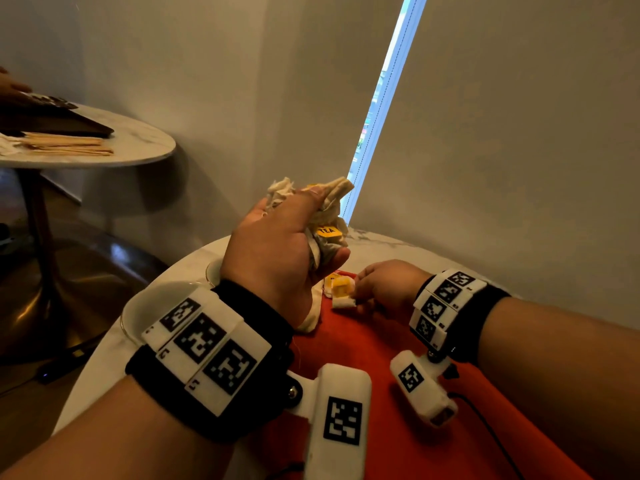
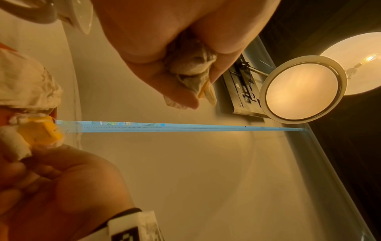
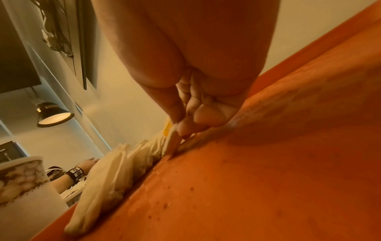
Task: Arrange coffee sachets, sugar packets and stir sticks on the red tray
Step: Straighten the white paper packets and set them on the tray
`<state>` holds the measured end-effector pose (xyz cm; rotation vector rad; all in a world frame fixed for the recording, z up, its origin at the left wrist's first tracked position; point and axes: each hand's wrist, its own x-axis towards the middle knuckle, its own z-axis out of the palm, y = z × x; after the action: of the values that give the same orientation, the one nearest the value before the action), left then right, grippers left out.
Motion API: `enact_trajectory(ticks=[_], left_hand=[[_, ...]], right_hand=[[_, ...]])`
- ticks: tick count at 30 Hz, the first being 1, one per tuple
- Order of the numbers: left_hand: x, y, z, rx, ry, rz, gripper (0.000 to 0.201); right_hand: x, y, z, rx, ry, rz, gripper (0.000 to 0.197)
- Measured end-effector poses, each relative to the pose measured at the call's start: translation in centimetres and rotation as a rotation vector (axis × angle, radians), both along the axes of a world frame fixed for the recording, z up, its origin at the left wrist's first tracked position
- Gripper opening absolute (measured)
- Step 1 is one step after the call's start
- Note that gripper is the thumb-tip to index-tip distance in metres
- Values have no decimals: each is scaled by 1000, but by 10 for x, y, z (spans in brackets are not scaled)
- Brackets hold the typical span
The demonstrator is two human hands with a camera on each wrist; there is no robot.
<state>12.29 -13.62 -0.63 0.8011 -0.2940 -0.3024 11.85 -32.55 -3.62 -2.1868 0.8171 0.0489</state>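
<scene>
Head view: the left hand (image 1: 277, 244) clutches a bunch of tea bags (image 1: 323, 216) above the table (image 1: 398, 242); the right hand (image 1: 384, 285) pinches one yellow-tagged sachet (image 1: 341, 289) at the red tray (image 1: 374, 344)'s far edge; stir sticks (image 1: 65, 145) lie well apart on another table, so arranging looks barely begun.

Left wrist: fingers (image 2: 181, 91) curl round crumpled bags.

Right wrist: fingertips (image 3: 185, 128) press the sachet onto the tray beside several pale bags (image 3: 115, 169).

Matt red tray (image 1: 363, 348); crumpled paper sachets (image 1: 325, 216).
</scene>
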Motion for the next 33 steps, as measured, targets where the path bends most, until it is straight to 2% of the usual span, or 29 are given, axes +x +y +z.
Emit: enact_trajectory(ticks=[6, 13, 17, 22, 24, 33], left_hand=[[1, -1, 1, -5, 45, -8, 8], [3, -1, 2, 18, 40, -6, 7], [2, -1, 1, 18, 30, 7, 8], [2, 0, 0, 24, 20, 12, 6], [2, 1, -1, 39, -23, 20, 16], [1, 3, -2, 5, -53, 4, 17]], right_hand=[[8, 4, -3, 122, -24, -24, 10], [3, -5, 1, 60, -64, -8, 7], [-2, -3, -3, 313, -208, 44, 15], [-4, 6, -2, 279, -126, 145, 11], [-3, 7, -3, 228, -105, 146, 13], [-3, 4, -7, 213, -150, 129, 12]])
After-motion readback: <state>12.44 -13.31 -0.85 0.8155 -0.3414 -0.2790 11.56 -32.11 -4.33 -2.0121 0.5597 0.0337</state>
